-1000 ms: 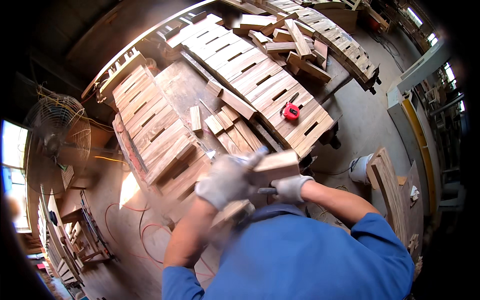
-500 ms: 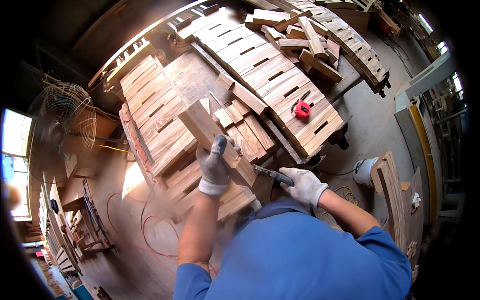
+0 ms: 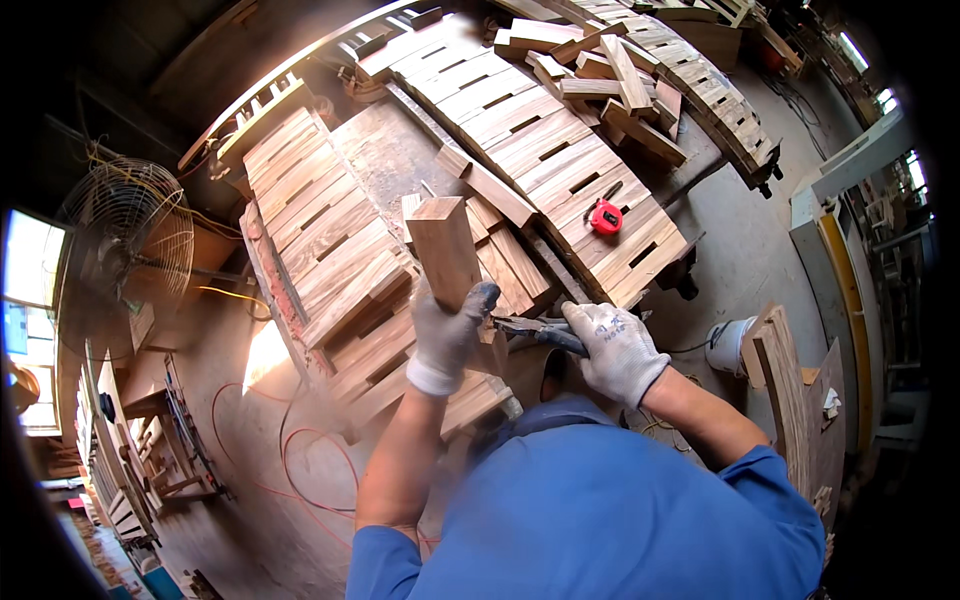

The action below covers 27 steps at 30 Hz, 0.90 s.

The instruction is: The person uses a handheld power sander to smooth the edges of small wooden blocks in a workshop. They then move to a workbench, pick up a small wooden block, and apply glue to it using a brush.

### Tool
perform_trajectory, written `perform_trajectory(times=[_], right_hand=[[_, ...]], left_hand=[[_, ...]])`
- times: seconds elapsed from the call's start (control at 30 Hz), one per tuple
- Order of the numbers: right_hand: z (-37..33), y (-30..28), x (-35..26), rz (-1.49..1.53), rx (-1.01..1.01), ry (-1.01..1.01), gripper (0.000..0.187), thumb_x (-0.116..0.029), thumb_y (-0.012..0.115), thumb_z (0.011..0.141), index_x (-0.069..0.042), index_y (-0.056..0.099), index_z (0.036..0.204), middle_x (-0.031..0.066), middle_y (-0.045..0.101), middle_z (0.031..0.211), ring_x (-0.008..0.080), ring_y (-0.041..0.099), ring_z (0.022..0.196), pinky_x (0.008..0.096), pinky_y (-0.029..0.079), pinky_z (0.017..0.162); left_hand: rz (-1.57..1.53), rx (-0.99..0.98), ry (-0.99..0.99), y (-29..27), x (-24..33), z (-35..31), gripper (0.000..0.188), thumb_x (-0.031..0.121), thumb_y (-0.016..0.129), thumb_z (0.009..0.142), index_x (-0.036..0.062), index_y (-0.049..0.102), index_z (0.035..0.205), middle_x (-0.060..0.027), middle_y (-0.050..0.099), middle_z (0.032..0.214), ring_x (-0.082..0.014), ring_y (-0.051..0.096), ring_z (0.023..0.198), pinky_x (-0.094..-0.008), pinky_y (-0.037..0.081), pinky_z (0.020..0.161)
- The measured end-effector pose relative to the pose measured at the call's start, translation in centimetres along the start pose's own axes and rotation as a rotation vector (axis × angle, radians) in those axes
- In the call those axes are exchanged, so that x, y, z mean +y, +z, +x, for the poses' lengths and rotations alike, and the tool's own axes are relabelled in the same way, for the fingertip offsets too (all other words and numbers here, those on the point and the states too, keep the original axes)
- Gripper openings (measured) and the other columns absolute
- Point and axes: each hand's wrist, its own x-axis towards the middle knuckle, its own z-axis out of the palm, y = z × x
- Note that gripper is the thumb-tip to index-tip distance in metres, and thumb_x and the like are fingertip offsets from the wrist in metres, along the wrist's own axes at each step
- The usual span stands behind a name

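Observation:
My left hand (image 3: 438,338), in a grey-white work glove with a dark thumb, grips a thick wooden block (image 3: 446,250) that stands nearly upright with its end up. My right hand (image 3: 614,352), in a similar glove, is closed round the dark handles of a pair of pliers (image 3: 548,332). Their jaws point left and reach the block's lower part by my left thumb; whether they bite on anything there is too small to tell. Below and beyond the block lie stacked wooden pieces (image 3: 510,262) with slots cut in some.
A row of slotted boards (image 3: 520,125) runs away at the right, with a red tape measure (image 3: 605,217) on it. Loose blocks (image 3: 625,75) are heaped behind. A wire fan (image 3: 125,230) stands left, a white bucket (image 3: 727,345) right. A red hose (image 3: 300,440) loops over the floor.
The block has turned from slanting to nearly upright in my left hand. The pliers in my right hand have come in closer to the block, their jaws now beside my left thumb.

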Motion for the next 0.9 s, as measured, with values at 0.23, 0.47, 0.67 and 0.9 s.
perform_trajectory(times=[0.23, 0.47, 0.67, 0.9], right_hand=[[0.2, 1.1, 0.3, -0.334, 0.087, -0.079, 0.054, -0.017, 0.068, 0.083, 0.002, 0.060, 0.133, 0.0141, 0.065, 0.105, 0.0308, 0.062, 0.096, 0.0428, 0.050, 0.087], [0.0, 0.7, 0.5, -0.067, -0.094, 0.040, 0.028, -0.016, 0.068, 0.084, -0.004, 0.062, 0.108, 0.0189, 0.066, 0.104, 0.0379, 0.067, 0.098, 0.0473, 0.053, 0.086], [0.5, -2.1, 0.2, 0.366, -0.579, 0.197, 0.027, -0.025, 0.071, 0.092, -0.002, 0.065, 0.106, 0.0250, 0.072, 0.098, 0.0405, 0.072, 0.101, 0.0474, 0.055, 0.089], [0.7, -1.6, 0.8, 0.867, -0.807, 0.350, 0.031, -0.031, 0.072, 0.100, -0.001, 0.067, 0.104, 0.0102, 0.072, 0.089, 0.0160, 0.070, 0.075, 0.0339, 0.057, 0.069]], left_hand=[[0.317, 0.011, 0.112, 1.0, 1.2, -0.3, 0.043, 0.020, 0.088, 0.085, -0.0017, 0.065, 0.114, -0.0073, 0.072, 0.089, -0.0138, 0.067, 0.078, -0.0318, 0.056, 0.071], [0.434, -0.047, 0.096, 1.2, 1.6, -0.6, 0.051, 0.022, 0.091, 0.081, -0.0026, 0.065, 0.118, -0.0083, 0.072, 0.090, -0.0166, 0.068, 0.078, -0.0345, 0.057, 0.070], [0.610, -0.244, 0.523, 1.6, 3.3, -0.6, 0.077, 0.026, 0.097, 0.071, -0.0045, 0.064, 0.133, -0.0177, 0.076, 0.105, -0.0289, 0.076, 0.092, -0.0392, 0.060, 0.084], [0.697, -0.282, 0.646, 1.4, 5.4, -0.8, 0.068, 0.019, 0.093, 0.073, -0.0045, 0.066, 0.131, -0.0222, 0.077, 0.112, -0.0310, 0.078, 0.096, -0.0400, 0.061, 0.084]])
